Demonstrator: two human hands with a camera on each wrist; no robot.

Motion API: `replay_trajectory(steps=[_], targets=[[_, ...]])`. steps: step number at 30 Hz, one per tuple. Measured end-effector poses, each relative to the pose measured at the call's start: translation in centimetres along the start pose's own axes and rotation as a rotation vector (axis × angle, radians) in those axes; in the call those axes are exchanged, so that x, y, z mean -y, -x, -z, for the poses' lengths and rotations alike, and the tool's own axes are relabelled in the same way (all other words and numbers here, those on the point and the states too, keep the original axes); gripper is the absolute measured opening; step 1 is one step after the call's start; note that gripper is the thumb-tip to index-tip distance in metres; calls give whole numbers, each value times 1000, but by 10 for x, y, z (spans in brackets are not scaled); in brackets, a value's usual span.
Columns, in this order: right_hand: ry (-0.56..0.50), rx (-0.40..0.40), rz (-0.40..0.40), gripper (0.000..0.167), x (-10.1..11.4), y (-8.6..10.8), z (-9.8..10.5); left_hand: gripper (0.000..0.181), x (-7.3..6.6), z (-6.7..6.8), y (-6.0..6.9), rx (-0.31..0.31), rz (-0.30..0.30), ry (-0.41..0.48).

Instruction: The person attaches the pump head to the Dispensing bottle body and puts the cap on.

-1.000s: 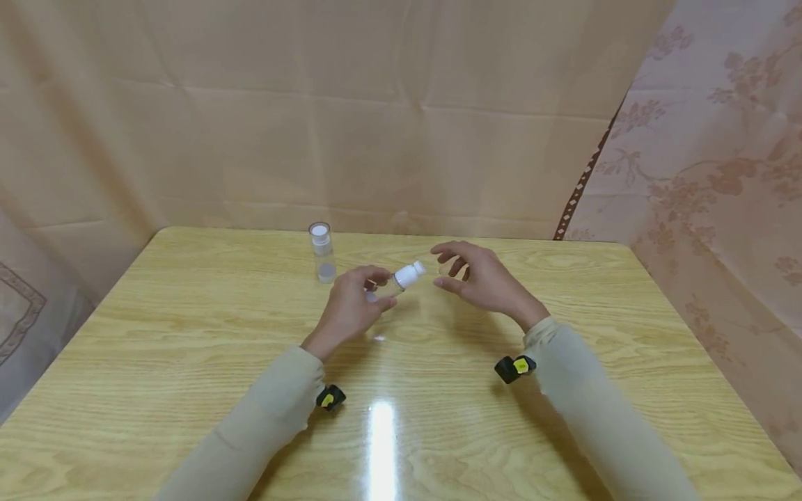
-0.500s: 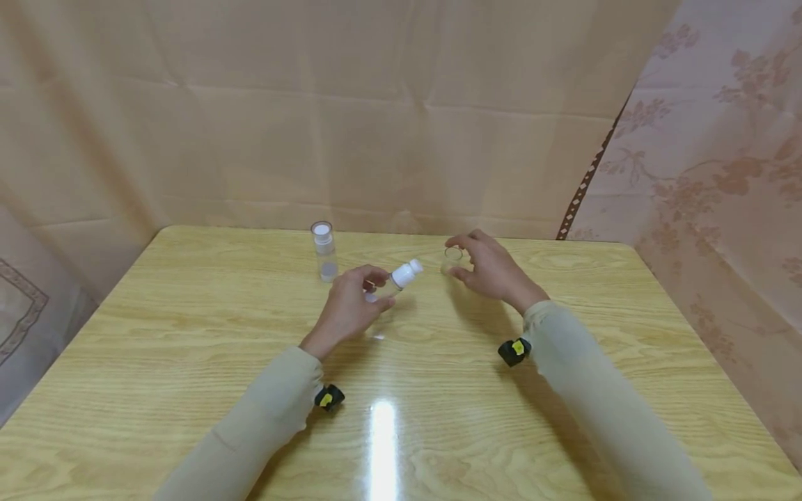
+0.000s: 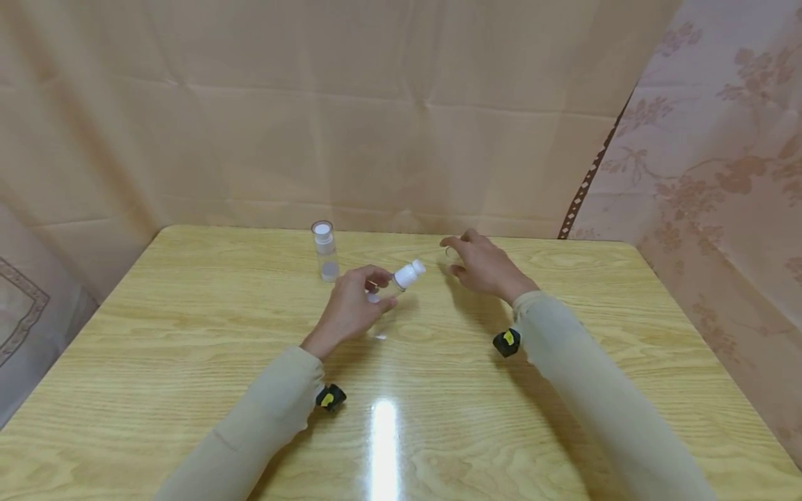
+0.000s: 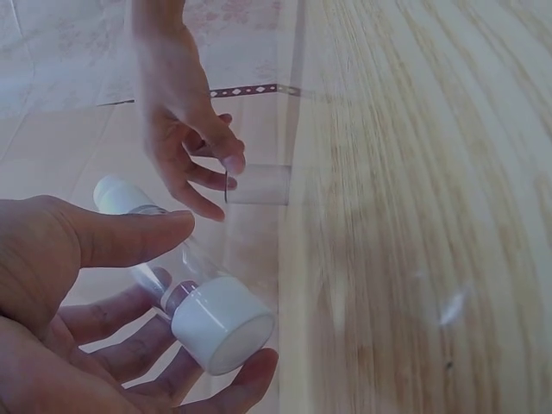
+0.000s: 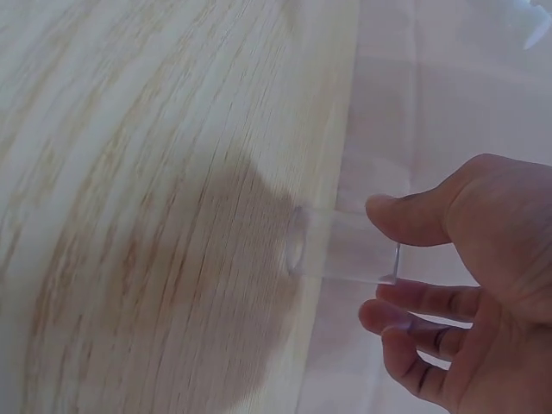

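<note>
A clear pump bottle (image 3: 407, 275) with a white pump top is gripped in my left hand (image 3: 351, 303), tilted above the table with the top toward the right. The left wrist view shows its white base (image 4: 222, 326) over the curled fingers and my thumb across the clear body. To the right, my right hand (image 3: 485, 266) has thumb and fingers at the rim of a clear cylindrical cap (image 5: 341, 246). That cap stands upright on the table, mostly hidden by the hand in the head view. Farther back on the left stands a second clear bottle (image 3: 326, 252), a cover over its white top.
The wood-grain table (image 3: 250, 390) has its back edge against a hanging beige curtain (image 3: 376, 139). A floral cloth (image 3: 720, 174) hangs along the right side. Light glares off the tabletop between the forearms.
My right hand has moved slightly away from the bottle and lowered the clear cap onto the table, then shifted a little over it. The left hand and its bottle stay nearly still.
</note>
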State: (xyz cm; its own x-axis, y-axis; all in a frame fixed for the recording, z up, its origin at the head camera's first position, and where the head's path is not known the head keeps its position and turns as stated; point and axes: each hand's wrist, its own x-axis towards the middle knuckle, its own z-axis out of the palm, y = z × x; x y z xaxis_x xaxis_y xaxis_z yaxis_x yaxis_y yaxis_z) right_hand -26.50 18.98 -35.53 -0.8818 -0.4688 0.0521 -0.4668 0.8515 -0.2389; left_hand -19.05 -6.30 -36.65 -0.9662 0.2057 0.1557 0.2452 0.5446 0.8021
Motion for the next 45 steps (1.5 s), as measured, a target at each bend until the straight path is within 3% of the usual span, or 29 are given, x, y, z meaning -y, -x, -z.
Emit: replay_trajectory(steps=[6, 24, 45], targets=[[24, 45, -28, 52, 1, -3, -1, 36, 0, -1, 0, 12, -13, -3], [63, 63, -31, 41, 0, -7, -2, 35, 0, -2, -1, 28, -5, 1], [-193, -74, 14, 40, 7, 13, 17, 39, -2, 0, -1, -1, -3, 0]])
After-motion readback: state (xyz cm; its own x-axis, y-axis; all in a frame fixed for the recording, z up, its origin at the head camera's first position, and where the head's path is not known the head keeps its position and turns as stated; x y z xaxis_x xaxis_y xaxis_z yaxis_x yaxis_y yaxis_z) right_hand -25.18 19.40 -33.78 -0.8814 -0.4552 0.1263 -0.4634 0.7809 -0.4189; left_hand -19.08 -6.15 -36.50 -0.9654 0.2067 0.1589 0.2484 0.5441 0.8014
